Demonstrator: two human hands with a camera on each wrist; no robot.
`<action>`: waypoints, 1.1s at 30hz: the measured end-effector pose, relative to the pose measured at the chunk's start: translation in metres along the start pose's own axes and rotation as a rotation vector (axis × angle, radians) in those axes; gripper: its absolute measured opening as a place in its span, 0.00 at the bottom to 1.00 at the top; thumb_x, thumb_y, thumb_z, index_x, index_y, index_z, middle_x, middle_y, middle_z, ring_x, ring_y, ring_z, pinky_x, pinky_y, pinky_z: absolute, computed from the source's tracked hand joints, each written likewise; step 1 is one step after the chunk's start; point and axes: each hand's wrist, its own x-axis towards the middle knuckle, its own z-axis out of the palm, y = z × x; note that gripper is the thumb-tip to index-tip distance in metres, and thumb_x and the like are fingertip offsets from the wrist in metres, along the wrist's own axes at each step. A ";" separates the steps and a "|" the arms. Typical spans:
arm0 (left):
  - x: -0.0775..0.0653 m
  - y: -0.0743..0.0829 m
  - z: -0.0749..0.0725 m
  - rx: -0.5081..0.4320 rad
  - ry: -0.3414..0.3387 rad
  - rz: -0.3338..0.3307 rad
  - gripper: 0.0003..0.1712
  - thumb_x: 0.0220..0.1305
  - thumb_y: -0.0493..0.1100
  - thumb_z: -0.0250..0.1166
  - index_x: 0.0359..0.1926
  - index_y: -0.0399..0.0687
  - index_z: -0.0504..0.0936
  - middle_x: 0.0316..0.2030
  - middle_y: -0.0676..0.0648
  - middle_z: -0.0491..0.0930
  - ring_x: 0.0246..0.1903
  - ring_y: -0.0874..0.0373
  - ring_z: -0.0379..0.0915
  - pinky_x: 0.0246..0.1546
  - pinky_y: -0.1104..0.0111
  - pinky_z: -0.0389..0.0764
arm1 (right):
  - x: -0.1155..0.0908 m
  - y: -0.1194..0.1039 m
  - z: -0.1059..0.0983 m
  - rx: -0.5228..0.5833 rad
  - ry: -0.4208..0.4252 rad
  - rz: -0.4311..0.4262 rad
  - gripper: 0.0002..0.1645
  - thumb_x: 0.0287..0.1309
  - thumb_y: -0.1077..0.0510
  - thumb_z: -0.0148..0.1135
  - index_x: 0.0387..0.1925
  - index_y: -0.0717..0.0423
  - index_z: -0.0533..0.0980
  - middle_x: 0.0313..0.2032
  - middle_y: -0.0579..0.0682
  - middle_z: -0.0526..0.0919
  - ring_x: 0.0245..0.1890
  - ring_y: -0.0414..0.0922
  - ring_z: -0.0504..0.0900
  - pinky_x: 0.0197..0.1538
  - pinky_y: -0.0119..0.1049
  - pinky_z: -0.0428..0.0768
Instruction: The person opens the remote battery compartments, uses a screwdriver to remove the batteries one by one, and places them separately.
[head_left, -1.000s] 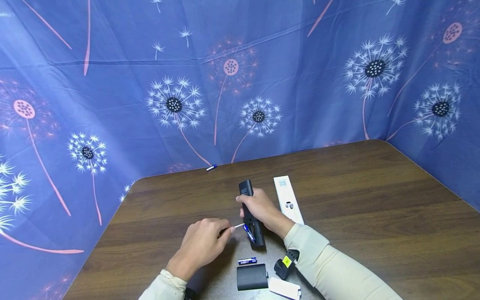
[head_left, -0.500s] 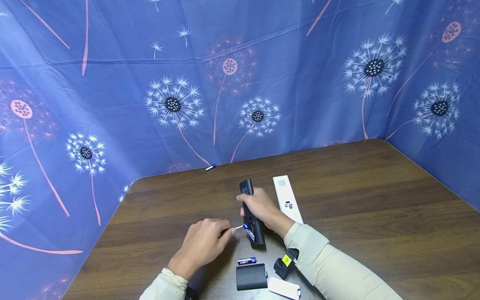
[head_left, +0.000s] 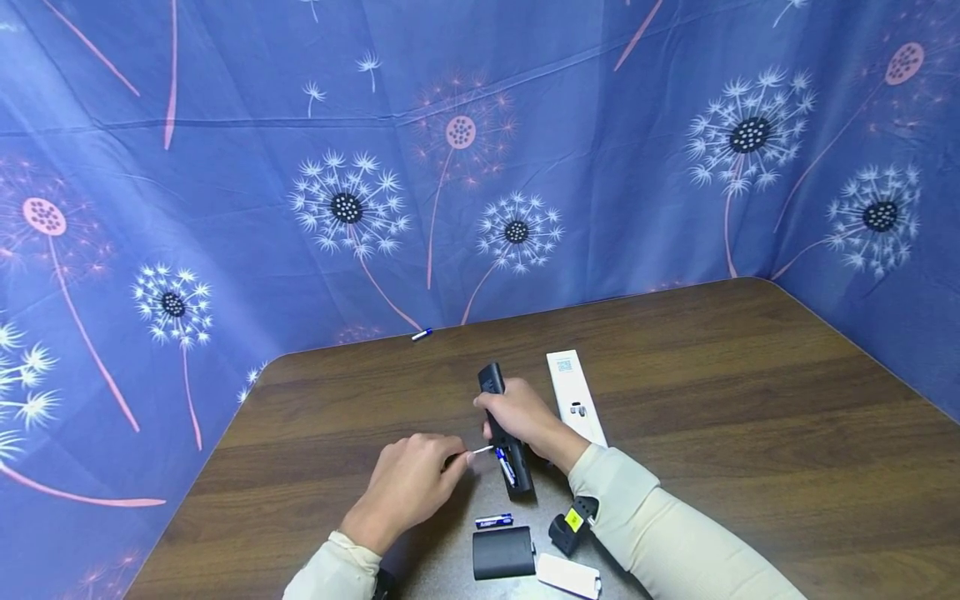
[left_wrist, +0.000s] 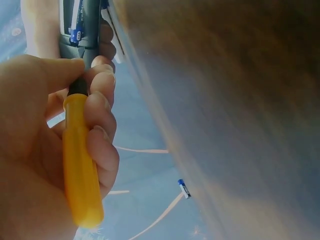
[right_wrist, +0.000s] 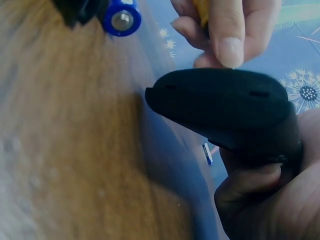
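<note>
My right hand [head_left: 525,417] grips a black remote control [head_left: 491,379] with its back up and its battery bay uncovered. A blue-and-white battery [head_left: 506,468] lies lengthwise in that bay. In my left hand [head_left: 408,483] is a screwdriver with a yellow handle [left_wrist: 82,165], thumb and fingers wrapped round it. Its thin metal shaft [head_left: 482,450] reaches to the upper end of the battery. In the right wrist view the remote's end [right_wrist: 220,100] faces the camera, with left-hand fingertips [right_wrist: 231,50] just behind it.
Near me on the wooden table [head_left: 712,400] lie another blue battery [head_left: 493,522], a flat black case [head_left: 502,553] and a white cover piece [head_left: 568,575]. A long white box [head_left: 573,387] is beyond my right wrist. One more battery [head_left: 422,334] sits at the far edge, by the curtain [head_left: 600,167].
The battery in the remote has shifted right, from slanting over the bay's left edge to lying in line with it. The screwdriver shaft has moved slightly right with it.
</note>
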 end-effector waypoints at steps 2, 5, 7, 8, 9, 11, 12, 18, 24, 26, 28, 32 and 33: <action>0.001 0.001 0.000 0.001 0.005 0.009 0.11 0.67 0.49 0.66 0.25 0.62 0.81 0.23 0.63 0.78 0.22 0.67 0.73 0.18 0.65 0.70 | -0.001 0.000 0.001 -0.001 -0.015 -0.002 0.14 0.64 0.55 0.57 0.44 0.63 0.74 0.19 0.52 0.79 0.19 0.44 0.79 0.29 0.36 0.77; 0.002 0.003 -0.001 -0.001 0.002 0.023 0.10 0.67 0.49 0.66 0.26 0.62 0.82 0.25 0.63 0.80 0.25 0.64 0.78 0.19 0.63 0.71 | -0.001 -0.001 0.002 0.002 -0.031 -0.008 0.14 0.63 0.55 0.58 0.42 0.63 0.74 0.18 0.52 0.79 0.18 0.43 0.78 0.28 0.36 0.77; 0.001 0.003 -0.001 -0.003 0.003 0.032 0.09 0.67 0.49 0.67 0.27 0.62 0.83 0.26 0.63 0.80 0.25 0.64 0.79 0.19 0.63 0.72 | -0.001 -0.001 0.003 0.006 -0.040 -0.011 0.14 0.63 0.55 0.58 0.42 0.63 0.74 0.18 0.52 0.78 0.18 0.43 0.78 0.28 0.36 0.77; 0.001 0.003 -0.001 -0.002 0.003 0.035 0.10 0.67 0.49 0.67 0.26 0.62 0.82 0.26 0.63 0.80 0.25 0.65 0.78 0.19 0.63 0.72 | -0.001 -0.001 0.003 0.001 -0.040 -0.013 0.14 0.63 0.55 0.58 0.42 0.63 0.74 0.18 0.52 0.78 0.18 0.43 0.78 0.28 0.36 0.78; 0.001 0.003 -0.001 0.000 0.004 0.037 0.10 0.66 0.49 0.67 0.26 0.63 0.82 0.25 0.64 0.80 0.25 0.66 0.78 0.19 0.64 0.72 | -0.001 -0.001 0.003 -0.001 -0.041 -0.012 0.14 0.63 0.55 0.58 0.42 0.63 0.74 0.18 0.52 0.79 0.18 0.44 0.78 0.28 0.36 0.78; 0.000 0.002 -0.002 -0.002 0.006 0.039 0.10 0.66 0.49 0.67 0.26 0.63 0.83 0.25 0.64 0.79 0.23 0.68 0.75 0.19 0.65 0.71 | -0.001 -0.002 0.002 -0.006 -0.039 -0.011 0.14 0.63 0.55 0.58 0.42 0.63 0.74 0.18 0.52 0.79 0.19 0.44 0.78 0.29 0.37 0.78; -0.001 0.002 -0.002 -0.004 0.007 0.039 0.10 0.66 0.50 0.67 0.26 0.63 0.83 0.25 0.65 0.79 0.23 0.69 0.74 0.19 0.66 0.71 | -0.001 -0.002 0.002 -0.008 -0.038 -0.007 0.14 0.63 0.55 0.58 0.42 0.63 0.73 0.18 0.52 0.79 0.19 0.44 0.78 0.29 0.37 0.78; -0.002 0.001 -0.002 -0.019 -0.013 0.033 0.10 0.67 0.50 0.66 0.27 0.62 0.84 0.24 0.65 0.78 0.22 0.71 0.70 0.18 0.67 0.70 | 0.000 0.000 0.000 -0.023 -0.001 0.017 0.13 0.61 0.55 0.58 0.41 0.62 0.74 0.17 0.52 0.79 0.18 0.45 0.78 0.29 0.37 0.78; -0.002 0.000 -0.001 -0.041 -0.054 0.017 0.15 0.68 0.50 0.66 0.22 0.63 0.78 0.19 0.64 0.71 0.18 0.69 0.64 0.17 0.68 0.66 | 0.000 0.001 -0.001 -0.039 0.030 0.026 0.13 0.61 0.56 0.58 0.41 0.63 0.74 0.18 0.52 0.79 0.18 0.45 0.79 0.30 0.38 0.78; -0.003 -0.001 -0.002 -0.054 -0.077 0.007 0.16 0.68 0.51 0.66 0.22 0.63 0.77 0.19 0.65 0.69 0.18 0.69 0.63 0.17 0.68 0.65 | 0.000 0.001 -0.002 -0.045 0.035 0.028 0.13 0.60 0.57 0.58 0.41 0.63 0.74 0.18 0.52 0.79 0.18 0.45 0.79 0.31 0.37 0.77; -0.003 -0.002 -0.002 -0.064 -0.099 0.000 0.16 0.68 0.51 0.65 0.21 0.63 0.76 0.19 0.65 0.69 0.18 0.69 0.63 0.17 0.68 0.65 | 0.000 0.001 -0.002 -0.048 0.037 0.029 0.13 0.60 0.57 0.58 0.41 0.63 0.74 0.18 0.52 0.79 0.18 0.45 0.80 0.31 0.37 0.77; -0.003 -0.003 -0.003 -0.100 -0.132 -0.019 0.14 0.69 0.51 0.65 0.24 0.63 0.80 0.19 0.66 0.69 0.18 0.69 0.63 0.19 0.68 0.66 | 0.000 0.000 -0.002 -0.062 0.035 0.027 0.14 0.60 0.56 0.58 0.41 0.63 0.75 0.17 0.52 0.79 0.18 0.46 0.80 0.31 0.37 0.76; -0.003 -0.003 -0.003 -0.110 -0.139 -0.026 0.14 0.69 0.51 0.65 0.24 0.63 0.81 0.19 0.66 0.69 0.18 0.70 0.63 0.19 0.68 0.66 | 0.000 0.000 -0.002 -0.062 0.033 0.027 0.14 0.60 0.56 0.58 0.41 0.64 0.75 0.17 0.52 0.79 0.19 0.46 0.80 0.31 0.37 0.76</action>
